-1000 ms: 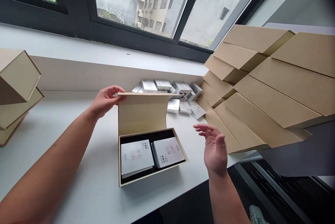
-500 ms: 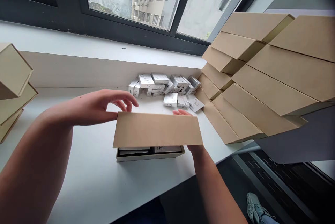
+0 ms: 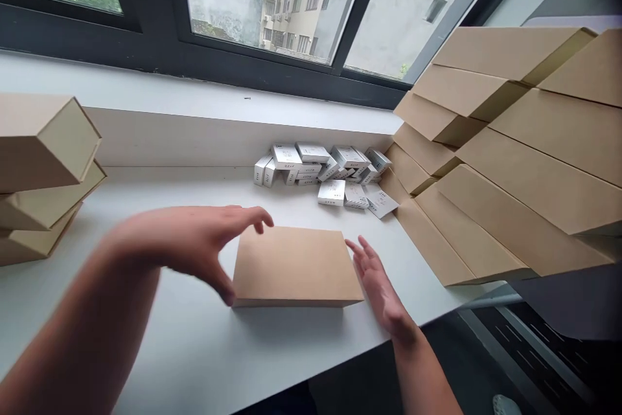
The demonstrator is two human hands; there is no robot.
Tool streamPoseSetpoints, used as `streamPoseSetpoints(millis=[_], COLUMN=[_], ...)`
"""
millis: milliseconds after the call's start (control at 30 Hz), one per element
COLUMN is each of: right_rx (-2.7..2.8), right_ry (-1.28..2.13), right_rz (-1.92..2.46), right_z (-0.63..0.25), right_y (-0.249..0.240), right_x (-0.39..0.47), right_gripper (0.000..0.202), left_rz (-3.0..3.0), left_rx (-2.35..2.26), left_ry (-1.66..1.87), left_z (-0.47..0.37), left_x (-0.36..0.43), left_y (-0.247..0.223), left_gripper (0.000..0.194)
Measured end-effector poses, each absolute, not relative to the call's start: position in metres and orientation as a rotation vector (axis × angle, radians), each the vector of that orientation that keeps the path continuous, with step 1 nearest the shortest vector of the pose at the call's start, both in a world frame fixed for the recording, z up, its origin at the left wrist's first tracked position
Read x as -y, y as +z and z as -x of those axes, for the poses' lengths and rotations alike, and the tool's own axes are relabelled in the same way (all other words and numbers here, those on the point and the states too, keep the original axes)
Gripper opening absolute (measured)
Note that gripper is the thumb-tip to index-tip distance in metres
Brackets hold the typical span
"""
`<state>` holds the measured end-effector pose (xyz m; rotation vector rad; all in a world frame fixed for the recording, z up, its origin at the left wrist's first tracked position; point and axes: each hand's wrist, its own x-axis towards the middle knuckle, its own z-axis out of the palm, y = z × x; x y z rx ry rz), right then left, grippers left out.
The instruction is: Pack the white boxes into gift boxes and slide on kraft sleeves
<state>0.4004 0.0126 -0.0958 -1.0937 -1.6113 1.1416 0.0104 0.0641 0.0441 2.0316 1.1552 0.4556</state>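
Observation:
A brown cardboard box [image 3: 296, 266] lies on the white table with its flap lid down, so its contents are hidden. My left hand [image 3: 208, 243] arches over the box's left side, thumb near the front left corner and fingers by the back left edge. It is open; whether the fingertips touch the box I cannot tell. My right hand [image 3: 376, 279] is open beside the right edge, fingers stretched out and apart, holding nothing.
Several small white boxes [image 3: 332, 192] are heaped against the back wall. Brown cardboard boxes are stacked high at the right [image 3: 515, 208], and a smaller stack [image 3: 43, 143] stands at the left. The white table [image 3: 194, 350] has its front edge running diagonally below my right hand.
The box's lid has gone from partly raised to down, covering the small boxes inside. My right hand has come out from behind the lid to the right side. The view has shifted slightly.

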Motion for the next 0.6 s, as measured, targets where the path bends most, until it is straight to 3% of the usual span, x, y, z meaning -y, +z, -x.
streamPoseSetpoints(millis=[100, 200, 267, 400, 533, 600], right_rx=[1.686, 1.781, 1.773, 1.625, 1.547, 1.514], right_ry=[1.418, 1.39, 1.363, 1.396, 1.525, 1.614], right_rz=[0.958, 1.062, 1.195, 1.288, 1.143, 1.031], right_z=[-0.403, -0.4, -0.395, -0.383, -0.371, -0.358], right_y=[-0.104, -0.105, -0.103, -0.101, -0.107, -0.107], right_x=[-0.009, -0.016, -0.021, -0.027, -0.018, -0.012], right_gripper=[0.146, 0.153, 0.144, 0.115, 0.123, 0.129], left_rz=[-1.867, -1.708, -1.593, -1.52, -1.821, -1.814], left_rx=[-1.312, -1.383, -1.456, -1.447, -1.132, -1.188], left_ry=[0.156, 0.13, 0.247, 0.702, 0.847, 0.979], left_z=[-0.042, -0.039, -0.023, 0.0, -0.009, -0.016], left_x=[-0.094, -0.115, -0.109, -0.046, 0.015, 0.025], left_y=[0.022, -0.007, -0.029, -0.075, -0.109, -0.11], left_gripper=[0.083, 0.111, 0.116, 0.092, 0.137, 0.14])
